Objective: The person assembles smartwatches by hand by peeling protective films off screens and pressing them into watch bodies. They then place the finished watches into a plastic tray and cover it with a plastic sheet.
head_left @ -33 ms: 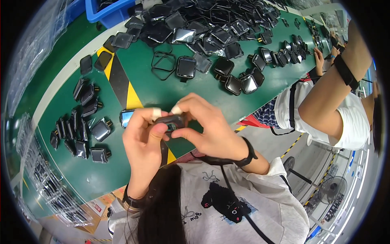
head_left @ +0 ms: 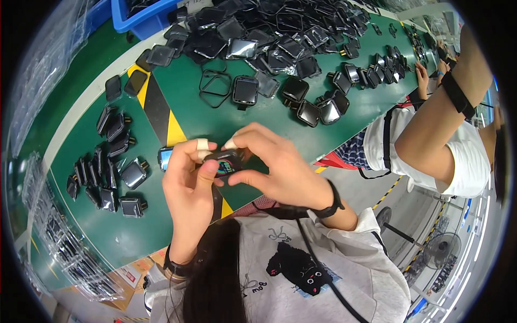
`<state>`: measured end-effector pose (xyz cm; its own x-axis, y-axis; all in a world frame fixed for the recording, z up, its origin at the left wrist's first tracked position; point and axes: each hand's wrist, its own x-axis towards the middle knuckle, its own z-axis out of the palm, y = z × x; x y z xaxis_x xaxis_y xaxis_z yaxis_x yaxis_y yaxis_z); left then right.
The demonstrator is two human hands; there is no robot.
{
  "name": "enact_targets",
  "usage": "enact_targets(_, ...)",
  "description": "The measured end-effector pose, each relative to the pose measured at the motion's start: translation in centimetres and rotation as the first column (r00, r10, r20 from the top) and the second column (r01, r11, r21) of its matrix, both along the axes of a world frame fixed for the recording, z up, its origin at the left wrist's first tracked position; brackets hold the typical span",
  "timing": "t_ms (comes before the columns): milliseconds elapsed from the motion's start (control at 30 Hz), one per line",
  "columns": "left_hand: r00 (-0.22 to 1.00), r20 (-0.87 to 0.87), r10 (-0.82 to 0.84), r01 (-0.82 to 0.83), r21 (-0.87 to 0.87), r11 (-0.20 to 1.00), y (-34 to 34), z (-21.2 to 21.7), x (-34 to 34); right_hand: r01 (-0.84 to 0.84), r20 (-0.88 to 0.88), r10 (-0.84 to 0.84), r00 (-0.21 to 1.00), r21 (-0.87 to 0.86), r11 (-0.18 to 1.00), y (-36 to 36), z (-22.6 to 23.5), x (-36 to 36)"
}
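Observation:
A small black smartwatch body (head_left: 228,164) with a partly lit, coloured screen is held in front of my chest, above the table's striped tape. My left hand (head_left: 187,180) pinches its left side, thumb on the near face. At its right side, the curled fingers of my right hand (head_left: 280,169) grip the watch, with the thumb by its lower edge. White covers wrap fingertips on both hands. Just left of my left fingers lies another watch with a bright bluish screen (head_left: 165,157). Beyond my hands, a dark-screened watch (head_left: 246,90) lies beside thin black frames (head_left: 215,89).
A heap of black watch parts (head_left: 269,32) covers the far side of the green table (head_left: 183,237). Several wrapped watches (head_left: 133,173) lie to the left; more (head_left: 331,110) stretch rightward. A blue bin (head_left: 142,24) stands at the far left. A co-worker's arm (head_left: 436,129) is at right.
The watch has turned in my fingers, so its coloured screen shows more. My right thumb has eased slightly off its near edge. The things on the table stay put.

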<state>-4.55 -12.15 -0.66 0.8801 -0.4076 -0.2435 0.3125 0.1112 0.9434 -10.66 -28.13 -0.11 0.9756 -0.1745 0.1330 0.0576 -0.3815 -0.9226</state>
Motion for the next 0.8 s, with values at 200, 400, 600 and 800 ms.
enact_targets(200, 0.849, 0.516, -0.111, -0.25, 0.579, 0.776, 1.1, -0.4, 1.8, 0.306, 0.189, -0.243, 0.951, -0.67, 0.676, -6.9, 1.7, 2.0)
enact_targets(400, 0.591, 0.747, -0.306, -0.424, 0.61, 0.67, 0.9, -0.3, 1.2, 0.266, -0.014, -0.327, 0.945, -0.548, 0.793, -5.4, 2.1, 2.2)
enact_targets(600, 0.919, -0.365, -0.149, -0.079, -0.539, 0.839, -0.5, 0.8, 0.7, -0.014, 0.01, 0.017, 1.0, -0.265, 0.964, -1.6, 3.2, 4.0)
enact_targets(800, 0.99, -0.118, -0.077, 0.039, -0.297, 0.954, 1.0, 0.8, 2.2, 0.142, 0.25, 0.098, 0.963, -0.785, 0.603, -7.8, -0.2, 12.2)
